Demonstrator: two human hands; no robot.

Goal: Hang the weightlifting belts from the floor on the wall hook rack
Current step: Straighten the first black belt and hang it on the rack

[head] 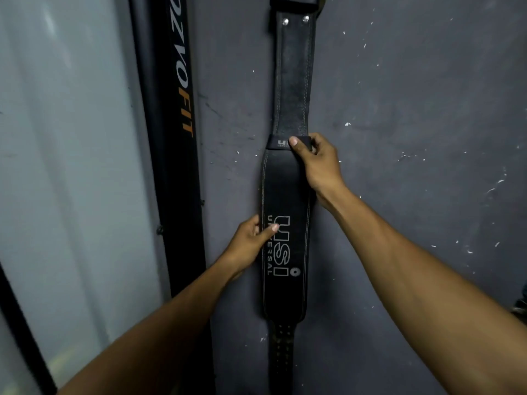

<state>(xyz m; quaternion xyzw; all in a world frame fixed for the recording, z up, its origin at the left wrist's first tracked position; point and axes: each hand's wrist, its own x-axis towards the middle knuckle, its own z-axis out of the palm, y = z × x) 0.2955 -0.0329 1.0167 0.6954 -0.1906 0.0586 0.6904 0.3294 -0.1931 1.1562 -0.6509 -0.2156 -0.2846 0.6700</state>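
Observation:
A black leather weightlifting belt [285,295] hangs straight down a dark grey wall, its top running out of the frame's upper edge. Its wide padded part carries white lettering, and its narrow punched end hangs lowest. My right hand [316,163] pinches the small keeper loop [275,142] at the top of the wide part, thumb on its front. My left hand [251,242] grips the belt's left edge at mid height, thumb laid on the lettering. The hook rack is hidden above the frame.
The grey wall [413,124] is scuffed and flecked with white. A black upright frame post [178,138] with orange and white lettering stands just left of the belt. Further left is a pale frosted panel [71,166].

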